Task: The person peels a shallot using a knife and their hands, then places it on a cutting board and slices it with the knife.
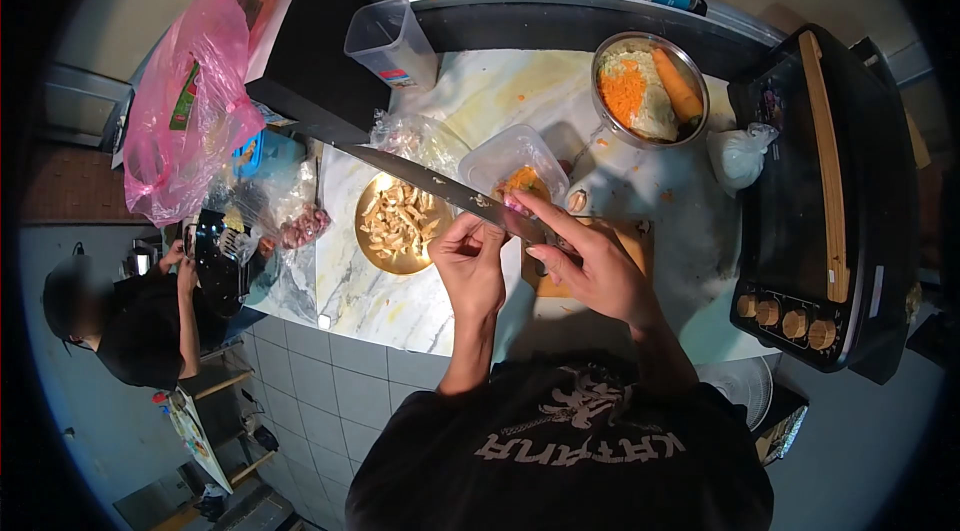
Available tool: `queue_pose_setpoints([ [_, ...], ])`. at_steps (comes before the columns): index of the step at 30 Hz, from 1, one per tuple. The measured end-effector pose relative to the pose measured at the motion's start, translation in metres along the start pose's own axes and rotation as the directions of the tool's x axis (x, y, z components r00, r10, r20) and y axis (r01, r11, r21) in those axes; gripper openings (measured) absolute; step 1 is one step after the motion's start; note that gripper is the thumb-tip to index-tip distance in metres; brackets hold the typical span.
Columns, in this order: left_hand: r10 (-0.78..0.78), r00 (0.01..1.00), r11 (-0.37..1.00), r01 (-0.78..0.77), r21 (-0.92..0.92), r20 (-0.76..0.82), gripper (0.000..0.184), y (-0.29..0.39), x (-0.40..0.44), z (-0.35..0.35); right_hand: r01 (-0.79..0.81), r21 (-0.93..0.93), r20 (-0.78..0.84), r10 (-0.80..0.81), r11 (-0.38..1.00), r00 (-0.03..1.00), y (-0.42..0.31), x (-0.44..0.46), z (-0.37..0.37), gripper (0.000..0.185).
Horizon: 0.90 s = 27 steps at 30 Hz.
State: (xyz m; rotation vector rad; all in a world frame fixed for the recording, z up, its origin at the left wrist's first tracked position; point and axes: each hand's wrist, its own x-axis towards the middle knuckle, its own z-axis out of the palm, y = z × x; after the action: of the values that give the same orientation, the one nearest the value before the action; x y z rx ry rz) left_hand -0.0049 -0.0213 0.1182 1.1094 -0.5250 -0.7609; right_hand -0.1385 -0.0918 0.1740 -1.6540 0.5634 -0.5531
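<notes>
A large kitchen knife [430, 181] is raised over the table, its blade pointing to the far left. My right hand [605, 266] is closed round its handle, with the index finger stretched along the blade. My left hand [470, 261] is closed in a pinch at the blade's lower edge; what is between its fingers is hidden. Small pale bits stick to the blade. Beyond it, a clear plastic container [490, 166] holds orange shreds, and a pinkish-purple piece [515, 201] shows by my right fingertips. A wooden cutting board [637, 246] lies partly under my right hand.
A golden bowl [400, 226] of pale strips stands left. Behind right, a steel bowl [650, 86] holds a carrot and shreds. A garlic clove [577, 200] lies near the board. A black oven [830, 211] stands right; another person [130, 316] works at far left.
</notes>
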Motion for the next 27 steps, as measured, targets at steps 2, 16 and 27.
queue_pose_setpoints([
  [2, 0.031, 0.999, 0.999, -0.032, 0.030, 0.008, 0.013, 0.003, -0.001, 0.001, 0.007, 0.002, -0.003, -0.007, 1.000, 1.000, 0.002, 0.000, 0.000, 0.048],
  [16, 0.024, 0.999, 1.000, -0.024, 0.009, -0.031, 0.017, 0.011, 0.000, 0.010, -0.088, 0.150, -0.006, 0.090, 0.985, 0.996, 0.018, -0.003, 0.001, 0.044],
  [27, 0.011, 1.000, 0.999, -0.010, -0.038, 0.024, 0.013, 0.005, 0.003, 0.007, -0.039, -0.022, 0.016, 0.040, 0.999, 0.999, -0.002, -0.003, -0.004, 0.050],
])
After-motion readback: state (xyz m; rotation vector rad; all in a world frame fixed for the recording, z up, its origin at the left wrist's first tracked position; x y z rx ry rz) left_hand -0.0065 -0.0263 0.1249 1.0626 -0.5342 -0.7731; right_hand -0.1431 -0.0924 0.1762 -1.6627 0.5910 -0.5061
